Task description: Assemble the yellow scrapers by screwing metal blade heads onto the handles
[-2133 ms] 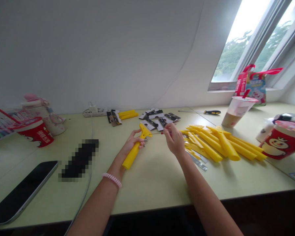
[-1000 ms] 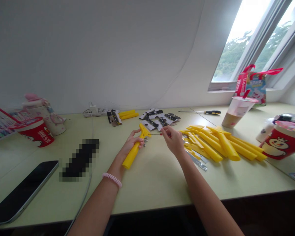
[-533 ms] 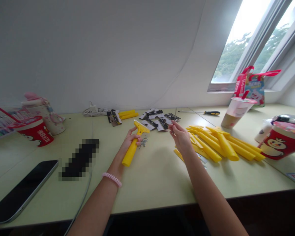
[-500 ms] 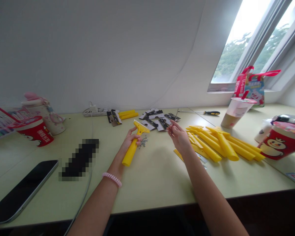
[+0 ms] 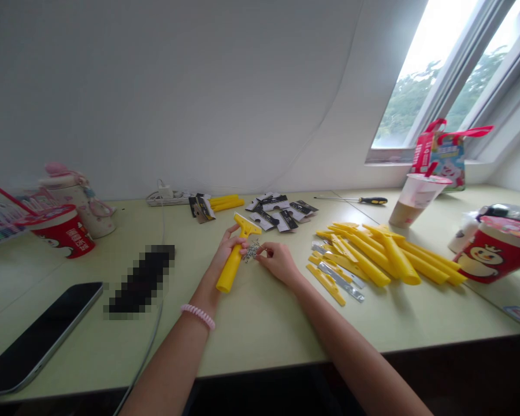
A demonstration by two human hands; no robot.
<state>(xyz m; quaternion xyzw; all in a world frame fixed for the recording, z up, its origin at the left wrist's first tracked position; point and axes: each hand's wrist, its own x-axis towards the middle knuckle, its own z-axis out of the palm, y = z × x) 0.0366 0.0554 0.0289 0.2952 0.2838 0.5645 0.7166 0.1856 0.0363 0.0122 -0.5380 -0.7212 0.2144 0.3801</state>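
My left hand [image 5: 226,251] is wrapped round the handle of a yellow scraper [image 5: 231,267], its wide head tilted up and away from me. Just right of it, a small pile of metal screws [image 5: 252,250] lies on the table. My right hand [image 5: 278,263] is at the pile's right edge, thumb and fingertips pinched together against the screws; whether a screw is between them is too small to make out. Farther right lie several yellow scraper handles [image 5: 372,254], with flat yellow strips [image 5: 326,284] and metal blades [image 5: 344,282] beside them.
Black-and-white cards [image 5: 286,219] and more yellow handles [image 5: 226,202] lie toward the wall. A screwdriver [image 5: 372,200] rests at the back right. Drink cups [image 5: 420,199] stand on the right, a red cup [image 5: 71,231] on the left. A phone [image 5: 39,335] lies front left.
My right hand has come down and left from beside the cards to the screw pile, uncovering the strips and blades. My left hand still holds the scraper, almost unmoved.
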